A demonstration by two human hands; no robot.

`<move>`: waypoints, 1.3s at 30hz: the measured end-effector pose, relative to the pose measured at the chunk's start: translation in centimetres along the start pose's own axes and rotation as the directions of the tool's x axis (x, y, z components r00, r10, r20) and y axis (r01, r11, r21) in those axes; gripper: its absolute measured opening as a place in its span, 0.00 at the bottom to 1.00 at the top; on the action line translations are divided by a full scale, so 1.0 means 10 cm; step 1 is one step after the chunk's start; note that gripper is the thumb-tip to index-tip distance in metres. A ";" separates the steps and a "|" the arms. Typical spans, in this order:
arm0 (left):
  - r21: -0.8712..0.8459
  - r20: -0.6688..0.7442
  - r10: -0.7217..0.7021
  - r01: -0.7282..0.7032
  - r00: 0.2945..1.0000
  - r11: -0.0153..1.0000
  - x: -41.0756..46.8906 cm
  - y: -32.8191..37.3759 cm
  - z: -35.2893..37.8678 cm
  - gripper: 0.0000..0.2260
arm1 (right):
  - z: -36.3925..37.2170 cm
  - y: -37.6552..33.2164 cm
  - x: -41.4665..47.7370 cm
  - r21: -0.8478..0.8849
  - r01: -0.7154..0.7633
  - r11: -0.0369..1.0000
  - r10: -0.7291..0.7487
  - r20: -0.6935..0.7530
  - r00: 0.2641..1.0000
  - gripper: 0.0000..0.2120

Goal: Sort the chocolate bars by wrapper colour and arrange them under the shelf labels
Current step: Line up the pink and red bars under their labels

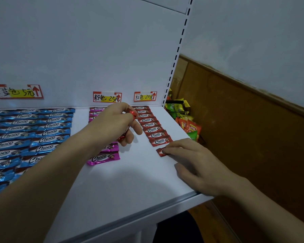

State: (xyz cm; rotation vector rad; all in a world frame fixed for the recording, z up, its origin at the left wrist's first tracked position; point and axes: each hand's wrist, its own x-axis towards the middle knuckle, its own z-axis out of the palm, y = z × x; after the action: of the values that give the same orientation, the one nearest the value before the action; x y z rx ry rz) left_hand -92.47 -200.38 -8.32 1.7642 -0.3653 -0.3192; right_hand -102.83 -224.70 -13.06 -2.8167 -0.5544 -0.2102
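Head view: sorting looks mostly done.
- Blue bars [42, 130] sit in packed rows under the blue label [16, 92], on the left part of the shelf [130, 181].
- Pink bars [104, 157] run in one column under the pink label [107, 97]. The left arm hides the middle, so the count is unknown.
- Red column [151, 127] sits under the red label [145, 96]: about nine bars, packed close, drifting right toward the front.
- No mixed colours within any group that I can see.

Right hand [191, 160]: fingers nearly straight, tips pressing a red bar [161, 152] flat on the shelf just beside the column's near end. It is not gripping the bar. Only the bar's left end shows.

Left hand [118, 123]: fingers curled round held red bars [132, 113], above the strip between the pink and red columns. One foil end pokes out at the top and another shows low by the palm. Can't tell how many.

Judgement: what's left is to seat this bar, then lay out what the left hand carries.

Bars: small flat glossy foil packs with crimped zigzag ends and white "Choco" script on a dark panel.

Snack packets [188, 127] lie past the shelf's right edge and aren't part of the task.
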 end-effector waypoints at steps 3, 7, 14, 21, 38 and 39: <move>0.018 -0.013 0.002 -0.002 1.000 1.000 0.00 -0.01 0.00 0.09 | 0.00 0.00 0.01 -0.025 -0.005 1.000 0.005 0.017 1.000 0.21; 0.052 -0.067 0.002 0.001 0.998 0.999 0.00 -0.02 0.01 0.08 | -0.01 -0.01 0.02 -0.058 0.007 0.998 -0.005 0.031 1.000 0.23; 0.106 -0.148 0.055 -0.039 0.987 0.994 0.03 -0.03 -0.02 0.05 | -0.01 0.00 0.03 -0.105 0.031 0.994 -0.025 0.054 0.998 0.23; 0.160 -0.146 0.087 -0.063 0.985 0.985 0.02 -0.05 -0.05 0.03 | -0.01 -0.04 0.09 0.250 -0.038 0.967 0.085 -0.181 0.980 0.20; 0.657 0.093 0.278 -0.268 0.956 0.704 0.00 -0.18 0.01 0.03 | -0.24 -0.17 0.38 0.736 -0.157 0.658 0.375 -0.140 0.917 0.20; 0.698 0.125 0.274 -0.281 0.954 0.659 0.00 -0.21 0.02 0.05 | -0.24 -0.13 0.31 0.728 -0.193 0.657 0.409 -0.129 0.903 0.18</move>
State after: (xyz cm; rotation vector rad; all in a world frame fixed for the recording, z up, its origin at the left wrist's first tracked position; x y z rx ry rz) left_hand -92.41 -200.11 -10.37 2.4245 -0.8470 0.0652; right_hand -100.72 -223.16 -9.90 -2.0199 -0.0425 -0.2612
